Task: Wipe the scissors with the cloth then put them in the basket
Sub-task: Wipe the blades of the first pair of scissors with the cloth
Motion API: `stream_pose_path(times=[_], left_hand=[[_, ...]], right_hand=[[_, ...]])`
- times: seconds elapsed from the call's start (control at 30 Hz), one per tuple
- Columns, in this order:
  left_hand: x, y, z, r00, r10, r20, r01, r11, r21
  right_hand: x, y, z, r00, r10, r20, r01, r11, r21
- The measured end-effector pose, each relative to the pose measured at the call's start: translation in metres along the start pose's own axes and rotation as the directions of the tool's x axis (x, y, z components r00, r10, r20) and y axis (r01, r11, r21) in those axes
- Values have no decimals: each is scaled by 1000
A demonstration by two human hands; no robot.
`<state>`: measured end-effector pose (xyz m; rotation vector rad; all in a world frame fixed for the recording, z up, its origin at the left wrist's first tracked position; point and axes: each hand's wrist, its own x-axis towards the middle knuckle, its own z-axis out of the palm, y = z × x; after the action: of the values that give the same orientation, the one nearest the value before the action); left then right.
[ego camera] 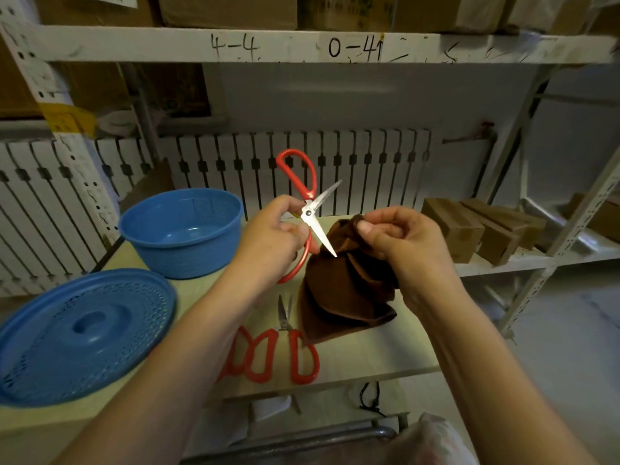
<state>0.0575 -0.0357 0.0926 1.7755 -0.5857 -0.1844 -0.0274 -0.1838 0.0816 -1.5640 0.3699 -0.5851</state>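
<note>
My left hand (270, 234) grips a pair of red-handled scissors (313, 209) near the pivot, held up over the table with the blades spread apart. One blade tip points down into a brown cloth (342, 290), which my right hand (399, 243) pinches by its top edge so that it hangs onto the table. The blue basket (183, 229) stands at the back left of the table, and nothing shows inside it. More red-handled scissors (285, 350) lie flat on the table below my hands, partly hidden by my left forearm.
A blue perforated lid (80, 333) lies at the table's front left. Metal shelving with cardboard boxes (483, 226) stands to the right and above. A white radiator runs behind the table. A metal bar crosses below the table's front edge.
</note>
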Motion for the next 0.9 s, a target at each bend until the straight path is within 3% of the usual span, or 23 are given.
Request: stream_pose_path(times=[0.3, 0.57, 0.9], left_hand=[[-10, 3, 6, 995, 38, 93, -42, 998, 45], [-18, 0, 18, 998, 53, 24, -56, 988, 144], [-26, -4, 28, 988, 155, -20, -142, 942, 305]], right_hand=[[-5, 5, 15, 999, 6, 50, -13, 991, 134], [-14, 8, 32, 1000, 21, -13, -15, 943, 334], [-12, 2, 39, 992, 101, -80, -60, 911, 407]])
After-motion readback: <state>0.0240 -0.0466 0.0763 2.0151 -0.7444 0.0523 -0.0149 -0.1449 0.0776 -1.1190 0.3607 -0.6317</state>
